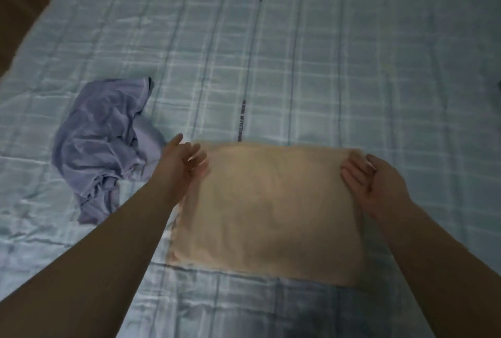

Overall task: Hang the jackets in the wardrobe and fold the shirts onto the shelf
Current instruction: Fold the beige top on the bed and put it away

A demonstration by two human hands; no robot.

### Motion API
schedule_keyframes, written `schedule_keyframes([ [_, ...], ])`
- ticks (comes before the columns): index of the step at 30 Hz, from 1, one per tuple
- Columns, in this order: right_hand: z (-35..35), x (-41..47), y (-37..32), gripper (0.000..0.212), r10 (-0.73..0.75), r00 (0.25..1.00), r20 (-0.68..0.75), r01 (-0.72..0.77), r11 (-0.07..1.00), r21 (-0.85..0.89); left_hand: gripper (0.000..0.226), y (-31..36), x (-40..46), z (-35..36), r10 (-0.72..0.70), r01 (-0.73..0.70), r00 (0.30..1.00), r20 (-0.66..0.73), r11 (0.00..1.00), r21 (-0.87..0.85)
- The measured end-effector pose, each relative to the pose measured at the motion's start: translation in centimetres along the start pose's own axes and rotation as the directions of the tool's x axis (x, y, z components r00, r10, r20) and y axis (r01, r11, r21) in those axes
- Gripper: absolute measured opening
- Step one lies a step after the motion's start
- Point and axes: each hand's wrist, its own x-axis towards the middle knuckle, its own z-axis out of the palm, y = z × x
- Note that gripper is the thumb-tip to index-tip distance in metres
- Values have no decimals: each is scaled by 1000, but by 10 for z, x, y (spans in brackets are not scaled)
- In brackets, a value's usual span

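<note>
A beige shirt [268, 210] lies folded into a flat rectangle on the bed in front of me. My left hand [184, 164] is at its upper left corner, fingers loosely spread and blurred, touching the cloth edge. Over at the upper right corner is my right hand [371, 183], with straight fingers laid along the shirt's edge. A crumpled lilac shirt [105, 145] sits in a heap to the left of the beige one, untouched.
The bed is covered by a pale blue checked quilt [298, 66] that fills nearly the whole view. A brown floor strip [24, 4] shows at the upper left past the bed's edge.
</note>
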Motion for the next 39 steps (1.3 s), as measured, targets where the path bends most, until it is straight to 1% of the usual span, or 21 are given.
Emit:
schedule_keyframes([
  [1,0,12,10,18,-75,997,-16,74,997,-29,28,-14,13,3,65,-62,996,-53,996,62],
  [2,0,19,22,23,-168,985,-28,165,983,-83,36,-28,19,5,147,-131,986,-79,975,177],
  [3,0,23,34,27,-273,962,-17,266,948,-173,39,-40,21,7,244,-209,967,-70,922,325],
  [4,-2,22,46,30,-382,924,14,367,875,-314,41,-51,19,8,330,-287,944,-14,838,464],
  [5,-6,21,57,33,-487,871,68,453,739,-498,42,-61,14,9,408,-367,910,76,706,606],
  [6,-10,18,67,37,-555,816,160,503,546,-670,43,-71,9,8,467,-445,862,198,508,738],
  [7,-14,16,76,43,-586,757,289,546,324,-772,47,-79,5,5,484,-515,801,354,255,818],
  [8,-17,13,82,48,-579,686,440,589,86,-804,50,-87,6,1,448,-558,743,498,3,830],
  [9,-18,13,87,51,-540,612,578,601,-157,-784,53,-94,7,-4,396,-547,719,572,-186,816],
  [10,-17,13,90,53,-486,561,670,564,-368,-740,55,-100,7,-7,367,-502,733,573,-277,820],
  [11,-16,15,92,55,-444,550,707,495,-509,-705,57,-105,11,-13,359,-449,763,538,-304,840],
  [12,-16,18,95,56,-427,572,701,423,-579,-697,57,-108,11,-15,361,-411,780,511,-321,853],
  [14,-19,29,97,57,-434,623,651,335,-604,-723,59,-113,13,-19,360,-385,780,512,-369,846],
  [16,-24,40,99,59,-436,640,633,312,-605,-733,59,-119,21,-25,342,-385,770,539,-426,819],
  [22,-30,46,105,60,-446,606,659,332,-611,-719,59,-123,24,-25,340,-392,764,548,-430,813],
  [24,-32,33,105,60,-464,601,651,339,-590,-733,58,-119,11,-28,349,-434,737,578,-411,801],
  [26,-40,8,109,61,-449,576,683,364,-608,-706,57,-120,-12,-38,356,-483,693,627,-416,771],
  [28,-53,-19,121,62,-419,553,720,392,-632,-669,57,-129,-33,-54,337,-500,684,647,-429,752],
  [32,-90,-43,156,59,-400,589,702,376,-634,-676,57,-157,-47,-84,243,-501,694,678,-513,697],
  [35,-110,-41,172,62,-399,597,696,388,-615,-686,60,-168,-40,-92,257,-500,671,696,-536,680],
  [39,-113,-35,176,61,-416,587,695,381,-615,-690,61,-173,-36,-92,269,-487,666,696,-549,679],
])
